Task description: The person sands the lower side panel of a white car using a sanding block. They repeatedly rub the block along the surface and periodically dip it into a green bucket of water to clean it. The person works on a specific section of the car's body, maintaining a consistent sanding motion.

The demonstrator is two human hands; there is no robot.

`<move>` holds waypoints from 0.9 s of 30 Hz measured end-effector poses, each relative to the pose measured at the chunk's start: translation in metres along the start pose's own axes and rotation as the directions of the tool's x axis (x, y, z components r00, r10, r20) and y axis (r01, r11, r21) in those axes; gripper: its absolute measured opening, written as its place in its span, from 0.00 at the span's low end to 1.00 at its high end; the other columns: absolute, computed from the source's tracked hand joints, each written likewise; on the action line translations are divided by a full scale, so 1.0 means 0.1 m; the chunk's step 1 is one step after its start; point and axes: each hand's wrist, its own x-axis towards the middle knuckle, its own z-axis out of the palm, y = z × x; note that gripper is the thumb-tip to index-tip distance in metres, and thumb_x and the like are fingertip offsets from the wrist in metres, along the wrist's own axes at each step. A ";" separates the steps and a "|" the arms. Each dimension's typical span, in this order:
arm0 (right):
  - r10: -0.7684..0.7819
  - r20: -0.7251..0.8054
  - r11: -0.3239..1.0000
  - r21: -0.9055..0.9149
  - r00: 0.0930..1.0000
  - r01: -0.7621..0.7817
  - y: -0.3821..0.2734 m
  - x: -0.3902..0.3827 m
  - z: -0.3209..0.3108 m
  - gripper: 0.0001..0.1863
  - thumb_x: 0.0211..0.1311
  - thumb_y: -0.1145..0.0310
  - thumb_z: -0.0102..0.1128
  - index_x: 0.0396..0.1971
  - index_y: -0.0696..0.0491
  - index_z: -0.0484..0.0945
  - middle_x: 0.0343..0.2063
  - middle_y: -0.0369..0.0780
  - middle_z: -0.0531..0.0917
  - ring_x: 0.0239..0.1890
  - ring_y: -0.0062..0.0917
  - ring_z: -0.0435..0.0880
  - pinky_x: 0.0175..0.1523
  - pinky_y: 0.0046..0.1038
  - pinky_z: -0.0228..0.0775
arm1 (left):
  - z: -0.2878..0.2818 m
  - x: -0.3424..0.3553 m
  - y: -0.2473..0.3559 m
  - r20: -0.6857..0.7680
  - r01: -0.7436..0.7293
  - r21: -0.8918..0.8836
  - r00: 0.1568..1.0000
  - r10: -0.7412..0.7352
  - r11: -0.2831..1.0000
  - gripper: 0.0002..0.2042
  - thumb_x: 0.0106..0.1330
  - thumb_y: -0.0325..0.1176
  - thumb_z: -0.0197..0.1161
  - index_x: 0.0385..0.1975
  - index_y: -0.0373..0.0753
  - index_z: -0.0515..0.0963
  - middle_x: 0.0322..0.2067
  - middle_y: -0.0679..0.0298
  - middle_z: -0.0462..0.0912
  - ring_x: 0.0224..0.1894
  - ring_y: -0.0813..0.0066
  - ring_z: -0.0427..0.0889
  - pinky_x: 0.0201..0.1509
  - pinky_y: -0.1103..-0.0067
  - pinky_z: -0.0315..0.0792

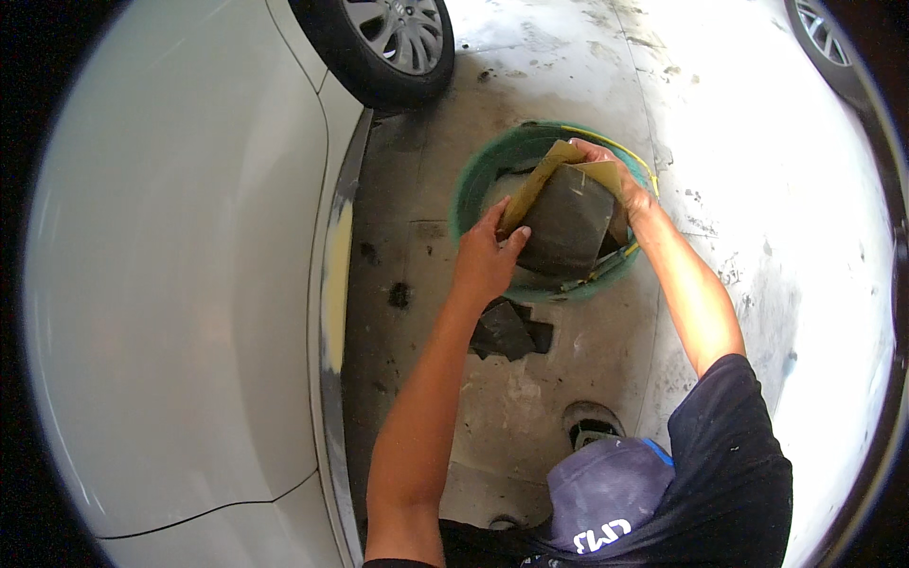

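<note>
Several sheets of sandpaper (565, 220), dark grey on the face with yellow-brown backs, are held over a green bucket (466, 194). At their lower left edge my left hand (488, 256) grips them between thumb and fingers. My right hand (620, 180) is closed round the upper right side, its fingers partly hidden behind the sheets. Cloudy liquid seems to lie in the bucket, mostly covered by the sheets. The bucket's yellow handle (636, 159) hangs along its right rim.
Dark scraps of sandpaper (507, 331) lie on the stained concrete floor just below the bucket. A pale car body (189, 265) fills the left side, with a yellowish patch (336, 284) along its lower edge. Its wheel (402, 43) stands above; another wheel (822, 38) shows at upper right.
</note>
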 end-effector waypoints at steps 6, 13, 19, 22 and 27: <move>-0.037 -0.370 0.902 -0.412 0.928 -0.129 0.05 -0.02 -0.13 0.21 0.69 0.55 0.51 0.51 0.57 0.73 0.37 0.34 0.80 0.41 0.17 0.77 0.47 0.21 0.69 | 0.16 0.12 -0.26 0.013 0.224 -0.214 0.974 -0.226 0.951 0.10 0.68 0.31 0.58 0.43 0.32 0.76 0.34 0.57 0.82 0.31 0.71 0.85 0.33 0.76 0.77; 0.144 -0.677 0.826 -0.320 0.722 -0.465 -0.03 -0.04 0.03 0.29 0.67 0.42 0.45 0.56 0.50 0.72 0.44 0.40 0.78 0.37 0.24 0.73 0.42 0.24 0.67 | 0.25 0.05 -0.37 -0.118 0.073 -0.289 0.987 -0.111 0.955 0.27 0.66 0.37 0.60 0.62 0.35 0.60 0.52 0.49 0.75 0.45 0.61 0.83 0.46 0.70 0.78; 0.157 -0.462 0.745 -0.525 0.873 -0.412 -0.11 -0.09 0.22 0.25 0.64 0.55 0.53 0.58 0.51 0.70 0.43 0.42 0.79 0.37 0.22 0.73 0.38 0.22 0.67 | 0.40 -0.16 -0.22 0.029 -0.113 0.268 0.994 0.109 0.957 0.44 0.59 0.43 0.67 0.70 0.39 0.46 0.63 0.43 0.63 0.62 0.46 0.68 0.64 0.62 0.64; 0.048 -0.311 0.678 -0.687 0.949 -0.259 -0.08 -0.08 0.20 0.24 0.59 0.66 0.58 0.56 0.55 0.72 0.38 0.41 0.81 0.36 0.18 0.74 0.40 0.21 0.68 | 0.43 -0.07 -0.21 0.059 -0.037 0.390 0.998 0.015 0.920 0.44 0.58 0.41 0.68 0.70 0.42 0.47 0.60 0.43 0.67 0.58 0.43 0.71 0.60 0.61 0.67; -0.169 -0.461 0.780 -0.603 0.871 -0.168 -0.02 -0.05 0.10 0.19 0.53 0.74 0.60 0.48 0.58 0.78 0.30 0.37 0.83 0.32 0.20 0.79 0.43 0.23 0.71 | 0.41 0.07 -0.22 0.035 0.109 0.430 0.990 -0.138 0.896 0.39 0.59 0.35 0.66 0.69 0.42 0.50 0.59 0.43 0.69 0.53 0.45 0.76 0.55 0.61 0.72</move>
